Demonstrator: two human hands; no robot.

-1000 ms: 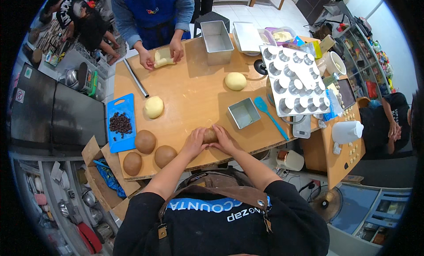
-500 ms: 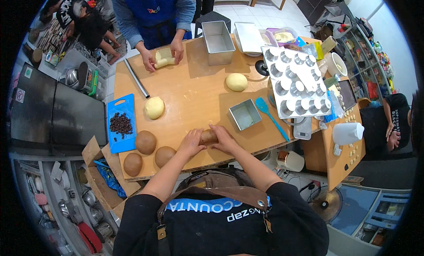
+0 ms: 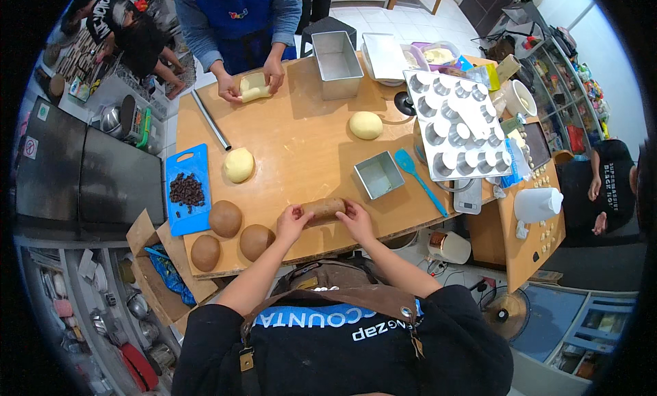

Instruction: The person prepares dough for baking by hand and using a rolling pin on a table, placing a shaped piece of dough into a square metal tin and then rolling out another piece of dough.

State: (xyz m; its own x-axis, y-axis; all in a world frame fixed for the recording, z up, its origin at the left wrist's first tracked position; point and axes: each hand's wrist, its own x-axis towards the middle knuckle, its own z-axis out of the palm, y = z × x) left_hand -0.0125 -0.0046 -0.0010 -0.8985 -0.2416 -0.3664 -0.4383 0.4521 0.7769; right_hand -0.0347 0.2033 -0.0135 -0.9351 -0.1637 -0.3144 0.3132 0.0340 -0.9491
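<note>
Your left hand [image 3: 292, 223] and right hand [image 3: 356, 220] are apart, gripping opposite ends of the brown dough roll [image 3: 324, 208] by the near edge of the table [image 3: 301, 136], probably keeping it straight. Metal tin [image 3: 379, 176] sits just beyond, likely for easy reach.

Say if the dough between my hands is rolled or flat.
Rolled: the dough forms a log between left hand and right hand.

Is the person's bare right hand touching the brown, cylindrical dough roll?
Touching. The head view shows the right hand against the right end of the dough roll, with no gap visible between them.
</note>
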